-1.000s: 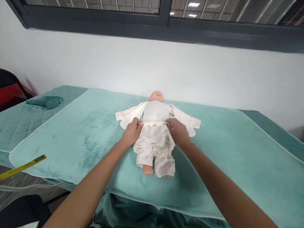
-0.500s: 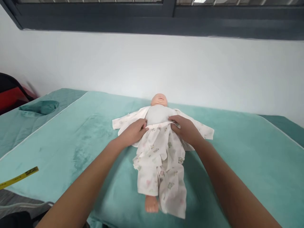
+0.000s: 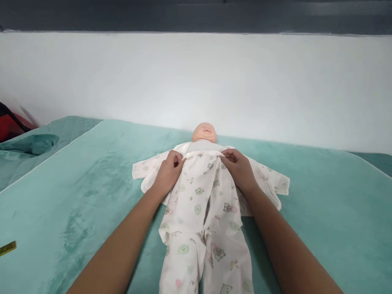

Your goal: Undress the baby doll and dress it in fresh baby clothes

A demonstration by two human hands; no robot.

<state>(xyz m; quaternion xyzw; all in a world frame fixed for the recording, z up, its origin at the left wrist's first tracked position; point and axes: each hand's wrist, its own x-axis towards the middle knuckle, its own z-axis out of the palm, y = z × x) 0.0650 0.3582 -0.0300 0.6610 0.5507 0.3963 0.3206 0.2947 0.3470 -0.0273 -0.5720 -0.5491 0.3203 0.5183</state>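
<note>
A baby doll (image 3: 204,132) lies on its back, head toward the wall. White baby trousers (image 3: 199,192) printed with small bears cover its legs and belly. My left hand (image 3: 170,169) pinches the waistband at its left edge, and my right hand (image 3: 237,165) pinches it at the right edge. Above the waistband shows a strip of the doll's grey torso (image 3: 203,145). Beneath the doll a white printed baby jacket (image 3: 265,179) lies spread open, its sleeves stretched out to both sides. The lower trouser legs run out of view at the bottom.
The doll rests on a teal padded mat (image 3: 101,175) set against a white wall (image 3: 196,81). A yellow strip (image 3: 7,248) with dark marks shows at the left edge. A red and black item (image 3: 10,124) stands at the far left, by a folded teal cloth (image 3: 33,143).
Both hands have drawn the waistband up the doll's torso, covering more of the grey belly. The view has tilted down and come closer, so the doll's foot is out of view.
</note>
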